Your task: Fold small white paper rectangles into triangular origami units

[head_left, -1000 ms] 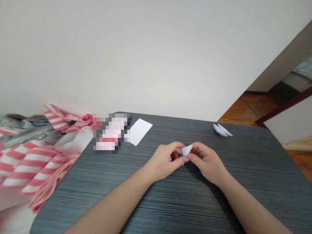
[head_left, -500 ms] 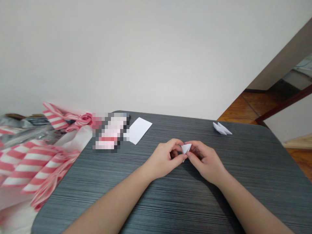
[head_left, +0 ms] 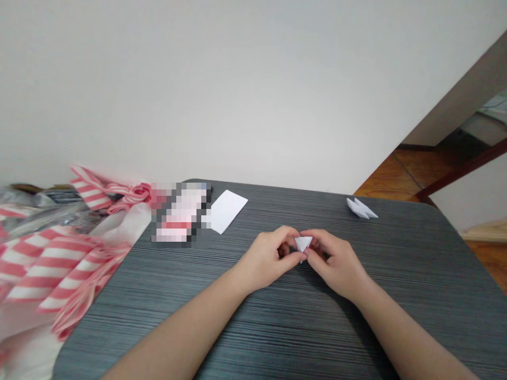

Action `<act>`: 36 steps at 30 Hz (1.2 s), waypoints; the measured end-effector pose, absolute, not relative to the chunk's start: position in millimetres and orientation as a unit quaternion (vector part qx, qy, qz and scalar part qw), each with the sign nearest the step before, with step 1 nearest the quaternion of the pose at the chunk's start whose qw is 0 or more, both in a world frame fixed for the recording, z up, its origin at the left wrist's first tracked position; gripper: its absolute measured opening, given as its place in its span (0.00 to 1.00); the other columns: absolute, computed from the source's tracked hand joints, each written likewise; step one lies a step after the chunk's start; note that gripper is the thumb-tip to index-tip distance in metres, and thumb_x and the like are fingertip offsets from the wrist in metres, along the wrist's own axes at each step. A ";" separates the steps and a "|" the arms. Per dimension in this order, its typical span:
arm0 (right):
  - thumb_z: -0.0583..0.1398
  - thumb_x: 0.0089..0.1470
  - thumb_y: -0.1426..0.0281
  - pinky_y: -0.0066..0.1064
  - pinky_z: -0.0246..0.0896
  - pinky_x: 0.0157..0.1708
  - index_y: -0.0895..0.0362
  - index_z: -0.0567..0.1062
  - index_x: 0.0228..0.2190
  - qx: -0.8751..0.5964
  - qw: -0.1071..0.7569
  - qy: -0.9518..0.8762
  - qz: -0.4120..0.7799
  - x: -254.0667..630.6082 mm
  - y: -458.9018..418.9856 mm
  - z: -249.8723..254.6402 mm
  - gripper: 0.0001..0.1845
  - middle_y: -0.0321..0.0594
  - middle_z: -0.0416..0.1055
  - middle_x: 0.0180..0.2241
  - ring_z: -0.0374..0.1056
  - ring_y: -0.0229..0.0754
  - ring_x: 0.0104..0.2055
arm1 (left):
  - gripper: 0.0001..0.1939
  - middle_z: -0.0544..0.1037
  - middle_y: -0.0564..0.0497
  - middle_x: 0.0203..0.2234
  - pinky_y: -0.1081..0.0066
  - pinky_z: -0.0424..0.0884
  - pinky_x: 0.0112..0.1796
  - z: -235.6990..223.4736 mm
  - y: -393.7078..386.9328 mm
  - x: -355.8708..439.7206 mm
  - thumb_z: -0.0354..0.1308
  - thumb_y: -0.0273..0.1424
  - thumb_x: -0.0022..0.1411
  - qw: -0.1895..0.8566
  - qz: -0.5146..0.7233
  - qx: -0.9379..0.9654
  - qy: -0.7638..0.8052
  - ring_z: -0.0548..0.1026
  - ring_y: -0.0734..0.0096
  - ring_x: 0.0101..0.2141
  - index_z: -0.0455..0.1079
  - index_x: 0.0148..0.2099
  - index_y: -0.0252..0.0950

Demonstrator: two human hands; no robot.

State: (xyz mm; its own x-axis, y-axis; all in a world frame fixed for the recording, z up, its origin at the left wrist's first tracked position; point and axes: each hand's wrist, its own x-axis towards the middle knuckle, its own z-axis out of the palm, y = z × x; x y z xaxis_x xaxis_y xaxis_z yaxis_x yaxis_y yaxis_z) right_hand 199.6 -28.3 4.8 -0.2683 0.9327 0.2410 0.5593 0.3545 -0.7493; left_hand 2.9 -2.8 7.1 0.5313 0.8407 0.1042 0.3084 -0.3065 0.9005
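Between my two hands, just above the dark table (head_left: 253, 327), is a small piece of folded white paper (head_left: 303, 243) with a triangular face turned up. My left hand (head_left: 271, 258) pinches its left side between thumb and fingers. Its right side is gripped by the thumb and fingers of my right hand (head_left: 335, 261). The fingertips of both hands nearly meet and hide part of the paper's lower edges. Toward the back right of the table lies another folded white paper piece (head_left: 361, 208) with pointed ends.
A flat white paper stack or sheet (head_left: 228, 211) lies at the back left, beside a pixelated phone-like object (head_left: 180, 214). Red-and-white striped cloth (head_left: 59, 258) is heaped left of the table. Behind the table stands a pale wall (head_left: 253, 95); wooden floor (head_left: 382, 171) shows at the right.
The folded paper has turned slightly between my fingers, so its triangular face now sits more level and points down. Both hands stay almost in place.
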 end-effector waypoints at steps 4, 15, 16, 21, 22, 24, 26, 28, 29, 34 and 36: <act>0.58 0.58 0.74 0.30 0.66 0.33 0.53 0.74 0.43 -0.500 0.329 -0.755 0.267 199.2 -27.5 6.9 0.12 0.38 0.77 0.32 0.72 0.40 0.31 | 0.11 0.77 0.55 0.28 0.74 0.67 0.30 7.6 -2.8 2.8 0.62 0.36 0.62 0.440 0.289 0.756 0.389 0.74 0.73 0.28 0.69 0.44 0.38; 0.59 0.58 0.71 0.29 0.64 0.29 0.54 0.75 0.42 -0.520 0.332 -0.731 0.291 199.9 -27.6 7.1 0.09 0.37 0.78 0.33 0.72 0.40 0.28 | 0.08 0.81 0.53 0.34 0.73 0.69 0.37 7.5 -3.1 2.3 0.55 0.32 0.67 0.438 0.298 0.759 0.380 0.78 0.71 0.35 0.72 0.47 0.39; 0.59 0.58 0.71 0.29 0.63 0.28 0.54 0.75 0.42 -0.521 0.332 -0.730 0.293 200.0 -27.9 6.8 0.10 0.37 0.78 0.32 0.72 0.39 0.27 | 0.08 0.81 0.53 0.34 0.73 0.69 0.37 7.8 -3.3 2.4 0.56 0.32 0.66 0.443 0.299 0.758 0.374 0.77 0.71 0.34 0.72 0.46 0.38; 0.60 0.56 0.73 0.29 0.62 0.28 0.54 0.72 0.44 -0.527 0.336 -0.726 0.287 199.4 -28.0 4.0 0.12 0.36 0.77 0.32 0.70 0.39 0.26 | 0.11 0.79 0.53 0.33 0.73 0.69 0.34 7.9 -3.9 2.6 0.60 0.36 0.64 0.456 0.289 0.759 0.364 0.76 0.72 0.31 0.71 0.47 0.38; 0.60 0.55 0.73 0.29 0.62 0.27 0.54 0.71 0.44 -0.532 0.334 -0.723 0.287 199.2 -27.9 3.0 0.13 0.35 0.76 0.30 0.70 0.39 0.26 | 0.12 0.79 0.53 0.32 0.73 0.69 0.33 7.7 -3.9 2.6 0.61 0.37 0.63 0.460 0.288 0.757 0.363 0.75 0.72 0.30 0.70 0.47 0.37; 0.59 0.54 0.74 0.29 0.61 0.27 0.54 0.70 0.43 -0.540 0.332 -0.716 0.295 198.7 -27.6 0.9 0.13 0.34 0.74 0.27 0.69 0.38 0.25 | 0.15 0.77 0.54 0.29 0.74 0.68 0.31 7.0 -3.9 2.6 0.64 0.39 0.60 0.466 0.291 0.752 0.364 0.74 0.73 0.28 0.69 0.46 0.36; 0.59 0.54 0.75 0.28 0.61 0.26 0.54 0.69 0.42 -0.539 0.333 -0.713 0.302 198.3 -27.5 -0.6 0.12 0.33 0.73 0.26 0.69 0.38 0.25 | 0.16 0.76 0.55 0.28 0.74 0.68 0.30 6.6 -4.1 2.9 0.65 0.39 0.59 0.463 0.290 0.751 0.371 0.73 0.73 0.27 0.68 0.44 0.36; 0.59 0.54 0.75 0.27 0.60 0.26 0.54 0.69 0.41 -0.528 0.338 -0.721 0.296 198.2 -27.5 -1.1 0.11 0.32 0.72 0.26 0.69 0.38 0.25 | 0.13 0.76 0.55 0.27 0.74 0.67 0.30 6.8 -4.5 3.4 0.62 0.37 0.61 0.458 0.290 0.752 0.376 0.73 0.73 0.28 0.68 0.44 0.36; 0.59 0.54 0.75 0.27 0.60 0.26 0.54 0.70 0.40 -0.520 0.342 -0.726 0.292 198.2 -27.5 -0.9 0.11 0.32 0.72 0.26 0.69 0.37 0.25 | 0.12 0.76 0.55 0.27 0.74 0.67 0.30 7.1 -4.7 3.6 0.61 0.36 0.62 0.455 0.290 0.752 0.378 0.73 0.73 0.28 0.67 0.44 0.36; 0.59 0.57 0.74 0.26 0.58 0.26 0.54 0.70 0.39 -0.498 0.355 -0.740 0.281 199.8 -27.5 1.9 0.07 0.31 0.68 0.24 0.66 0.35 0.24 | 0.09 0.75 0.54 0.26 0.74 0.66 0.29 11.5 -6.0 3.9 0.58 0.34 0.64 0.442 0.288 0.759 0.382 0.73 0.73 0.27 0.68 0.44 0.35; 0.59 0.58 0.73 0.26 0.58 0.26 0.54 0.71 0.39 -0.501 0.350 -0.744 0.269 200.5 -27.5 2.7 0.06 0.30 0.67 0.23 0.65 0.35 0.24 | 0.08 0.75 0.53 0.27 0.73 0.66 0.30 13.2 -6.1 3.6 0.56 0.33 0.65 0.434 0.288 0.767 0.375 0.73 0.73 0.27 0.69 0.44 0.35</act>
